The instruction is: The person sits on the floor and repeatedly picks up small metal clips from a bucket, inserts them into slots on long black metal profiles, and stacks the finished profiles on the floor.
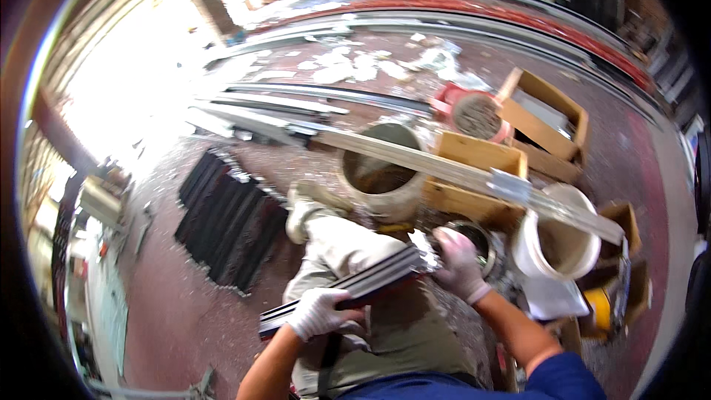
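Observation:
A grooved metal profile (370, 281), black and silver, lies slantwise across my lap. My left hand (318, 312), in a white glove, is closed around it near its lower left end. By the profile's upper right end is my right hand (459, 265), also gloved, with its fingers bent together. Crumpled shiny material (425, 252) sits between that end and the right fingers. What the right fingers grip is blurred. Just beyond the right hand stands a round dark metal tin (478, 241).
A long pale bar (415, 155) rests across a large bucket (381, 207), a wooden box (474, 204) and a white bucket (527, 244). Dark ribbed strips (229, 222) lie on the floor at left. Farther off are a red bucket (478, 115), a cardboard box (544, 115) and long profiles.

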{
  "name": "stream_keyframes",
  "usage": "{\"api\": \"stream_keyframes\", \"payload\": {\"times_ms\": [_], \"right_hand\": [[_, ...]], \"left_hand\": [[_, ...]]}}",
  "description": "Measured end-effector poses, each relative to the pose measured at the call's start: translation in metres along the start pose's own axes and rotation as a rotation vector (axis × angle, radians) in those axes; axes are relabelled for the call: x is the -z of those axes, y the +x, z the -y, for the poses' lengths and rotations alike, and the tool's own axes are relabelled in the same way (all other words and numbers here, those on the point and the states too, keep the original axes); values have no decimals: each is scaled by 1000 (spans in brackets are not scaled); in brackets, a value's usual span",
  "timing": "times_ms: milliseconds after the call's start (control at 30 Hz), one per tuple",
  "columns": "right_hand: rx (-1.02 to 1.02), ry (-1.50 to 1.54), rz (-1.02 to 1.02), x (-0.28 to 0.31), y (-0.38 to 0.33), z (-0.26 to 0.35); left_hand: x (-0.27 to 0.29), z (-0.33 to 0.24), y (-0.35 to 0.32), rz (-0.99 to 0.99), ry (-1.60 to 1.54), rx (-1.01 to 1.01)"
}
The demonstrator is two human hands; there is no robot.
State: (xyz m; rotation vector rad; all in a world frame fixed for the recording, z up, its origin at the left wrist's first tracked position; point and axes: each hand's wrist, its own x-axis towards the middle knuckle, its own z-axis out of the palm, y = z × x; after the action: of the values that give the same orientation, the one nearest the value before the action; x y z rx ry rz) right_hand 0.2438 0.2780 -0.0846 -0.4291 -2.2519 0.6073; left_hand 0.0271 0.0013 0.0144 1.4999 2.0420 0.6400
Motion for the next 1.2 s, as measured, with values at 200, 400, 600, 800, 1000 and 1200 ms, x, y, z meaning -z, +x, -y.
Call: {"api": "stream_keyframes", "payload": {"times_ms": [200, 400, 600, 800, 1000, 1200], "right_hand": [[-238, -109, -35, 1, -75, -33], [-322, -118, -80, 14, -96, -80], [-308, -60, -69, -1, -73, -69], [-163, 41, -17, -9, -29, 3], [194, 134, 33, -18, 37, 98], [465, 75, 182, -22, 83, 197]], "left_hand": [[69, 40, -40, -345, 226, -36], [147, 77, -129, -1312, 157, 286], [177, 163, -227, -1715, -173, 368], [154, 172, -263, -2040, -576, 466], [132, 131, -229, -1873, -1015, 362], [67, 19, -143, -1439, -1474, 239]]}}
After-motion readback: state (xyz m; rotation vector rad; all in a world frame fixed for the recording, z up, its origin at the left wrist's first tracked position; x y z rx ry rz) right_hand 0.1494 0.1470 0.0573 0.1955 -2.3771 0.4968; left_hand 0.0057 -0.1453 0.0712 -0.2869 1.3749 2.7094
